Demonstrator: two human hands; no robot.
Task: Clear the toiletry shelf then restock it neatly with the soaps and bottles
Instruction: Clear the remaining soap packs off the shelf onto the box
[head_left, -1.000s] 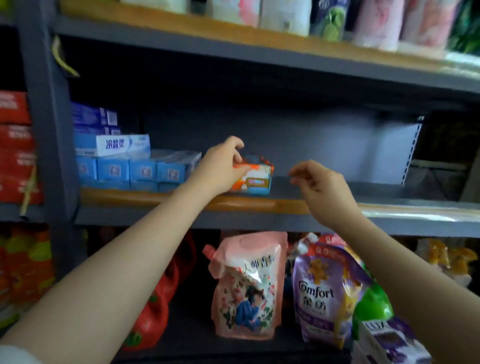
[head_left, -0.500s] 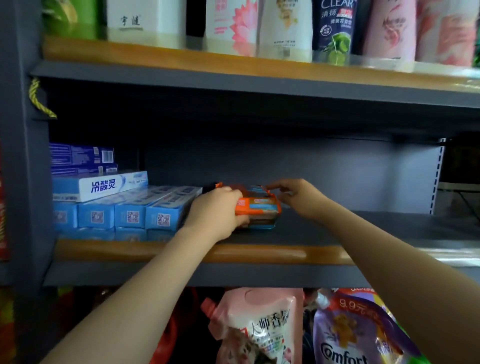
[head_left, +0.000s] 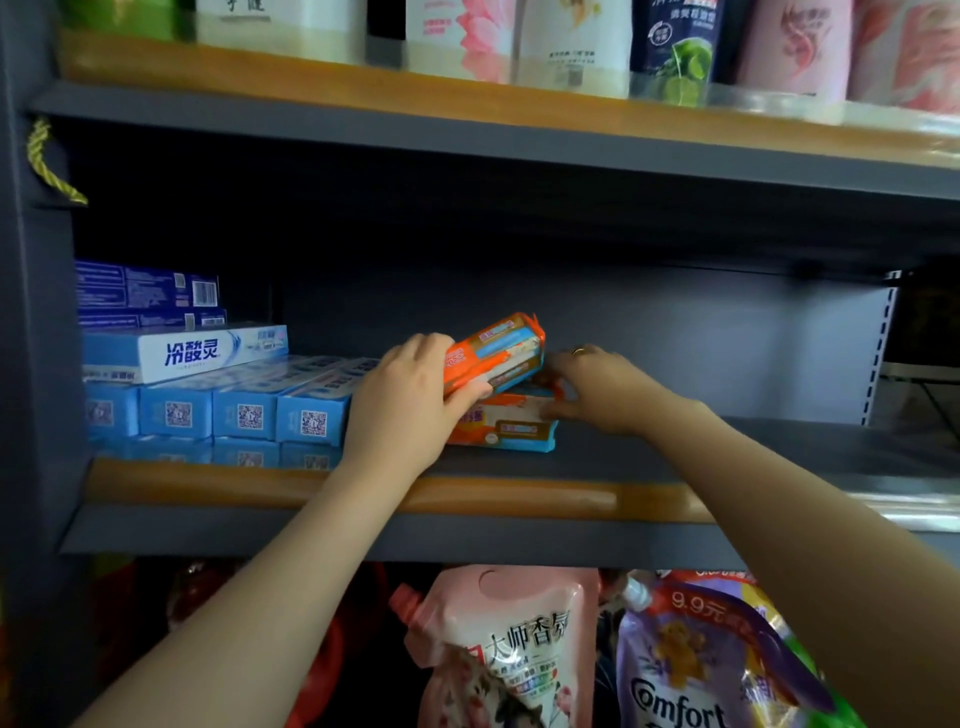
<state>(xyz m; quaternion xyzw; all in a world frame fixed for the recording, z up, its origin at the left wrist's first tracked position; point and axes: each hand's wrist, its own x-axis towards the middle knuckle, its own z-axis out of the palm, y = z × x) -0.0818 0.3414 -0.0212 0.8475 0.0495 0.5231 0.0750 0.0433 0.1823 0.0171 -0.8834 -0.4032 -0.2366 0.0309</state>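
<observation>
In the middle of the frame my left hand (head_left: 410, 400) now grips the upper soap pack (head_left: 493, 351) with the thumb under it and the fingers curled behind it. Half a second ago this orange pack lay flat on the other one; now it is lifted at its right end and tilted, with the lower left corner close to the pack below. The lower soap pack (head_left: 511, 426) lies flat on the middle shelf (head_left: 675, 452), just right of the blue toothpaste boxes (head_left: 228, 410) that fill the left part of the frame. My right hand (head_left: 605, 392) has come down to this lower pack; its fingertips touch the right end, with fingers bent lightly, so I judge it steadies or pushes the pack rather than holding it. I cannot see if the thumb goes around it.

A second ago there was only one stack under the left hand and the right hand was in the air, so the change is that the two packs are being separated. I think I am in the restocking part: the shelf to the right of the soaps is bare, and the packs are being arranged beside the toothpaste. Bottles (head_left: 675, 47) stand on the upper shelf at the top of the frame and refill pouches (head_left: 498, 649) hang at the bottom.
</observation>
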